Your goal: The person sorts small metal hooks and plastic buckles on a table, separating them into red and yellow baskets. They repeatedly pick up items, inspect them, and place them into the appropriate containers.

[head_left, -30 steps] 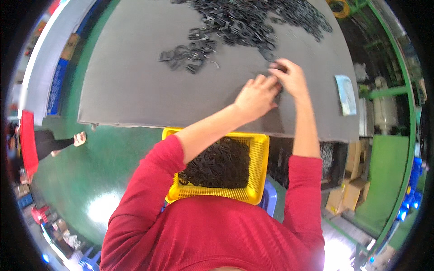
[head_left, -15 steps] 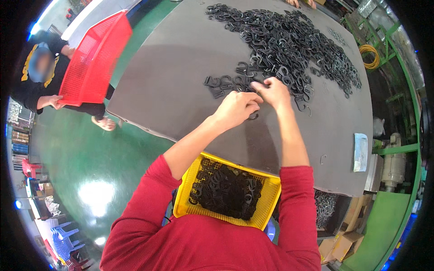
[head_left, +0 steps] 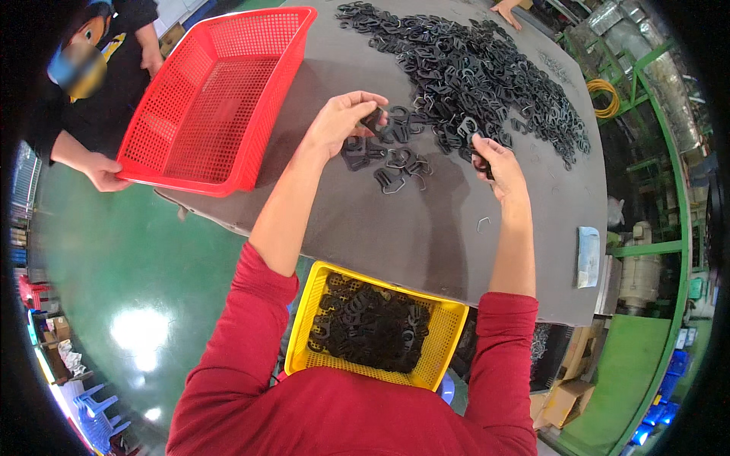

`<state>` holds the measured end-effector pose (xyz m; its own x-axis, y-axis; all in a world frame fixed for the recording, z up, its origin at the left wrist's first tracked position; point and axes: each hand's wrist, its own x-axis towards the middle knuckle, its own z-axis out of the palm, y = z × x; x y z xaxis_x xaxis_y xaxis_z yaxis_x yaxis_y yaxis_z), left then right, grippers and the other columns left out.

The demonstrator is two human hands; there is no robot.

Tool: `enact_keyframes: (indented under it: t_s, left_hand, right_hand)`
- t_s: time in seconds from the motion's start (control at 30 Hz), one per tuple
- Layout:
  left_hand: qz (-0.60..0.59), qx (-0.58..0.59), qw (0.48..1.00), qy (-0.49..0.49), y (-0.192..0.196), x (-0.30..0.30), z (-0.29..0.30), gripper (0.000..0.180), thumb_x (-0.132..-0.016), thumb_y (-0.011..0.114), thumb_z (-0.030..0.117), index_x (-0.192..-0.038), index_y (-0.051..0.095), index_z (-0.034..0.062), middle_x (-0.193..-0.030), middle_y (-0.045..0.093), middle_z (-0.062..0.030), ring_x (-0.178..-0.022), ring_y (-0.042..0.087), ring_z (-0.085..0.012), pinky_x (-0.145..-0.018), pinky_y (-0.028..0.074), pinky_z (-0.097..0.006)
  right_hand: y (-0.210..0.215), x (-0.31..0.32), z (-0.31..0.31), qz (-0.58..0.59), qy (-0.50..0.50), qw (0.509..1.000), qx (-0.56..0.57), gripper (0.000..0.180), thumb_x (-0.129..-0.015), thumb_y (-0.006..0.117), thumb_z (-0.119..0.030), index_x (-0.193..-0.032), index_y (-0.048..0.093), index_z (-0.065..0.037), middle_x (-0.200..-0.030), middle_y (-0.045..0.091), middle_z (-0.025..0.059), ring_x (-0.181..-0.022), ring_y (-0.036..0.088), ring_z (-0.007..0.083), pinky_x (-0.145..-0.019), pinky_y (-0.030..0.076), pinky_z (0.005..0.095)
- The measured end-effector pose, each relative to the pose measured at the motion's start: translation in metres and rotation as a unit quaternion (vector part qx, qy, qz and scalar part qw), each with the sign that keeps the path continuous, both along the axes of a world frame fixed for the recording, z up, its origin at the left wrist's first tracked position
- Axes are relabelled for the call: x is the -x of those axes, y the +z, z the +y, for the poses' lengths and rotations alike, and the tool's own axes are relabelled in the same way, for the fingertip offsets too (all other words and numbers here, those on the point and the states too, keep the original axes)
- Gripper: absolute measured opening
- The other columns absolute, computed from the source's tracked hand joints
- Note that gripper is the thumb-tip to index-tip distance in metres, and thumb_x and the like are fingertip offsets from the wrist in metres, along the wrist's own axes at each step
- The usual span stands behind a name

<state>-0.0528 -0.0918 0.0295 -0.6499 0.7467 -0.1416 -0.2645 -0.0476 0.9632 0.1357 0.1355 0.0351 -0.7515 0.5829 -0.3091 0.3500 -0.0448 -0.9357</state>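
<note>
My left hand is closed on a small black plastic buckle, above the left part of the grey table. A small loose group of black buckles, some with metal wire hooks, lies just beside and below it. My right hand pinches another black piece, partly hidden by the fingers, at the near edge of the big heap of black buckles. Between my forearms, close to my body, a yellow basket holds many dark pieces of the same sort.
At the left another person holds an empty red basket over the table's left edge. A blue and white packet and a wire hook lie on the right side. Another person's hand is at the far edge.
The red basket has come right, over the table edge, and tilted to show its inside. My hands have moved apart, each now with a black piece. The small group has been rearranged nearer me.
</note>
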Motion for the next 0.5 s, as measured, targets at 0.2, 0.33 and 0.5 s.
enact_keyframes:
  t_s: [0.2,0.33,0.5]
  left_hand:
    - [0.326,0.264,0.907,0.028,-0.029,0.028,0.054,0.045,-0.081,0.063,0.035,-0.114,0.057,0.0035,-0.101,0.065,-0.0116,-0.091,0.063,-0.0212,-0.074,0.050,-0.036]
    - [0.437,0.359,0.824,-0.029,-0.029,0.016,0.059,0.057,-0.069,0.074,0.036,-0.116,0.057,0.0072,-0.110,0.062,-0.0184,-0.104,0.059,-0.0330,-0.089,0.046,-0.041]
    - [0.378,0.286,0.877,-0.074,-0.051,0.032,0.054,0.043,-0.067,0.079,0.027,-0.097,0.060,0.0025,-0.078,0.064,-0.0066,-0.072,0.059,-0.0187,-0.065,0.047,-0.032]
  right_hand:
    - [-0.029,0.075,-0.001,-0.016,0.137,0.922,-0.363,0.027,-0.074,0.074,-0.027,-0.086,0.061,-0.007,-0.076,0.064,0.0077,-0.066,0.061,0.0197,-0.058,0.046,0.0316]
    - [0.002,0.096,-0.033,-0.128,0.260,0.760,-0.581,0.036,-0.073,0.068,-0.016,-0.107,0.057,-0.013,-0.094,0.066,0.0128,-0.092,0.063,0.0310,-0.075,0.050,0.0427]
    - [0.006,0.091,-0.025,-0.231,0.313,0.718,-0.577,0.033,-0.073,0.070,-0.022,-0.104,0.060,-0.016,-0.095,0.066,0.0108,-0.092,0.063,0.0292,-0.078,0.049,0.0416]
